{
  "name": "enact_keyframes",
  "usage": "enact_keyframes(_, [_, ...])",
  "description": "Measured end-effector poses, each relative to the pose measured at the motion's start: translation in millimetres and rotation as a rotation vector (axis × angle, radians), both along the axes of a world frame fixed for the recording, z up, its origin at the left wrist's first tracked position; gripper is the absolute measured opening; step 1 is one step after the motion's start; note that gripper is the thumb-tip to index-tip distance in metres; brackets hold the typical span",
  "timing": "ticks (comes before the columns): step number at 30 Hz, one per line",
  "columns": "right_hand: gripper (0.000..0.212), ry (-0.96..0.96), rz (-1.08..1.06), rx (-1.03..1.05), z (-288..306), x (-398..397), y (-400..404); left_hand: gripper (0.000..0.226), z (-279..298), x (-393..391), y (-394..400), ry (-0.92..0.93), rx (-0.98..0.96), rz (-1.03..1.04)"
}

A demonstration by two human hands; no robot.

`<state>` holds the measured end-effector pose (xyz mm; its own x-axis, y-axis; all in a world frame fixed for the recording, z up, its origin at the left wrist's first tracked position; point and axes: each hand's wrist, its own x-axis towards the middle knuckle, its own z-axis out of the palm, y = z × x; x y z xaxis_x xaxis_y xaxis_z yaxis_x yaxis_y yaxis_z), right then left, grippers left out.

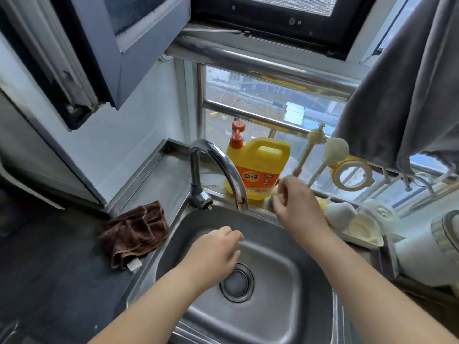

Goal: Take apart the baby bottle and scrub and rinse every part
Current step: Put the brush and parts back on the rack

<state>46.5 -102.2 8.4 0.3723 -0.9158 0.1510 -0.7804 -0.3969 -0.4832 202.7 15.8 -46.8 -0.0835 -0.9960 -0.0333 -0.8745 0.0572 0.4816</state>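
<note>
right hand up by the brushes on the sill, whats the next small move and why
Probably close the right hand on the thin brush handle and lift it out. That hand hangs just below the handle, its fingers loosely curled and blurred, seemingly holding nothing. The left hand hovers empty over the sink, the tap shows no water, and the bottle parts lie on the right, so scrubbing needs a brush first.

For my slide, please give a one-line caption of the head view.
Two bare hands over a steel sink: the right hand reaches toward bottle brushes beside yellow detergent.
</note>
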Motion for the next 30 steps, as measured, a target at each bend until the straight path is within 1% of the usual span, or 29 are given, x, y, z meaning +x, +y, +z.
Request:
enact_keyframes(2, [0.029,0.053,-0.031,0.149,-30,-7,22,0.032,-13,9,11,-0.043,0.027,-0.009])
enact_keyframes(3, [0.028,0.092,-0.021,0.212,-44,-6,33,0.032,-19,16,18,-0.063,0.038,-0.005])
enact_keyframes(5, [0.015,0.167,0.033,0.312,-68,4,49,0.025,-31,35,32,-0.131,0.011,0.022])
enact_keyframes(6, [0.009,0.196,0.070,0.354,-76,13,56,0.021,-36,46,39,-0.157,-0.010,0.068])
enact_keyframes(8, [0.018,0.234,0.139,0.409,-87,38,67,0.023,-40,68,51,-0.213,-0.055,0.162])
enact_keyframes(10, [0.024,0.219,0.193,0.399,-91,68,75,0.029,-43,92,59,-0.255,-0.073,0.285])
enact_keyframes(12, [0.029,0.195,0.258,0.373,-90,99,84,0.036,-47,118,63,-0.303,-0.041,0.418])
enact_keyframes(14, [0.034,0.160,0.313,0.379,-87,125,91,0.041,-48,139,65,-0.304,0.051,0.544])
enact_keyframes(15, [0.035,0.145,0.334,0.382,-87,137,95,0.045,-50,147,65,-0.308,0.142,0.578])
enact_keyframes(17, [0.032,0.133,0.366,0.374,-88,152,103,0.053,-61,159,66,-0.347,0.311,0.556])
enact_keyframes(18, [0.029,0.134,0.372,0.372,-90,155,107,0.051,-67,162,66,-0.370,0.366,0.518])
enact_keyframes(20, [0.024,0.142,0.371,0.382,-95,157,113,0.038,-76,165,66,-0.415,0.361,0.471])
enact_keyframes(22, [0.025,0.134,0.358,0.403,-99,153,116,0.033,-78,167,63,-0.404,0.359,0.482])
enact_keyframes(24, [0.025,0.076,0.292,0.451,-100,148,117,0.028,-69,166,56,-0.205,0.318,0.622])
enact_keyframes(25, [0.024,0.021,0.227,0.502,-100,146,116,0.030,-60,162,52,-0.077,0.286,0.709])
enact_keyframes(26, [0.024,-0.066,0.154,0.560,-97,146,117,0.037,-50,156,49,0.066,0.233,0.776])
enact_keyframes(27, [0.026,-0.184,0.095,0.656,-92,148,119,0.043,-39,146,46,0.196,0.175,0.808])
enact_keyframes(28, [0.029,-0.369,0.046,0.788,-87,151,122,0.041,-29,133,44,0.355,0.136,0.806])
enact_keyframes(29, [0.033,-0.604,-0.003,0.961,-83,154,126,0.032,-22,117,45,0.558,0.123,0.773])
enact_keyframes(30, [0.039,-0.847,-0.061,1.123,-79,157,128,0.026,-11,97,48,0.801,0.191,0.703])
